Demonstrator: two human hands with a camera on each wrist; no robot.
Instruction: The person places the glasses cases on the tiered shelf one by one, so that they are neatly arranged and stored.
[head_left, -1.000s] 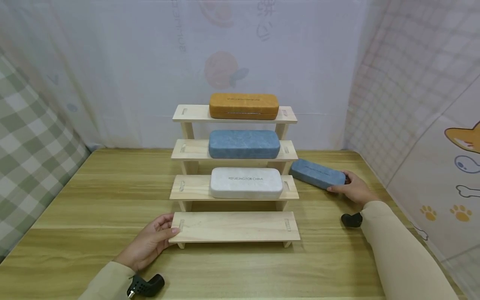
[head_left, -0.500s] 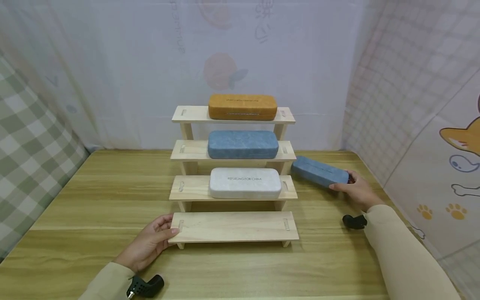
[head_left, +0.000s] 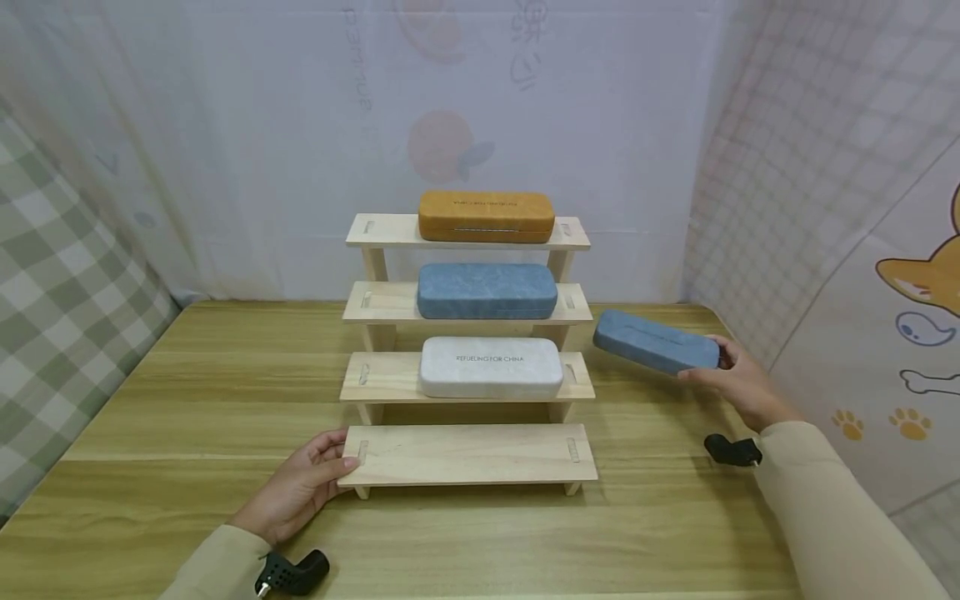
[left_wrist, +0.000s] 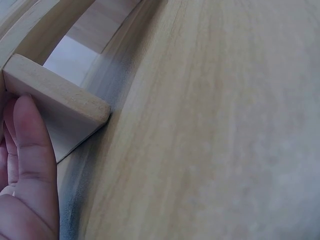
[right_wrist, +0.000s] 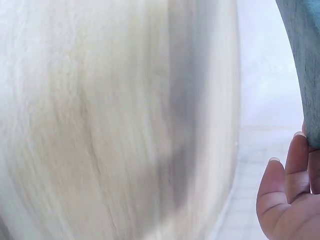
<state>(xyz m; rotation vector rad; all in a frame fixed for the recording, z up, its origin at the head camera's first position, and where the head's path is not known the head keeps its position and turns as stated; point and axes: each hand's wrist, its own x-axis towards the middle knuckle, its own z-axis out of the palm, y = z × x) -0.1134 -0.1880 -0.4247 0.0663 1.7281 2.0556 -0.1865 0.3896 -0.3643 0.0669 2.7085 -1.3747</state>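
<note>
A pale wooden stepped display stand (head_left: 465,454) rises in tiers at the middle of the table. My left hand (head_left: 303,483) grips the left end of its lowest shelf, thumb on top and fingers underneath. In the left wrist view the fingers (left_wrist: 35,150) lie against the stand's leg (left_wrist: 65,95). To the right of the stand, my right hand (head_left: 738,379) holds a blue glasses case (head_left: 654,340) by its right end, tilted above the table. Only a corner of that blue case (right_wrist: 305,65) shows in the right wrist view, at the fingertips.
On the stand's upper shelves sit an orange-brown glasses case (head_left: 486,215), another blue case (head_left: 487,290) and a white case (head_left: 491,367) lettered "REFUELING FOR CHINA". A printed curtain (head_left: 285,150) hangs behind the wood-grain table (head_left: 187,400). Checked cloth (head_left: 60,275) borders the left side.
My right hand has lifted the blue glasses case off the table and moved it slightly right. My left hand keeps its grip on the lowest shelf.
</note>
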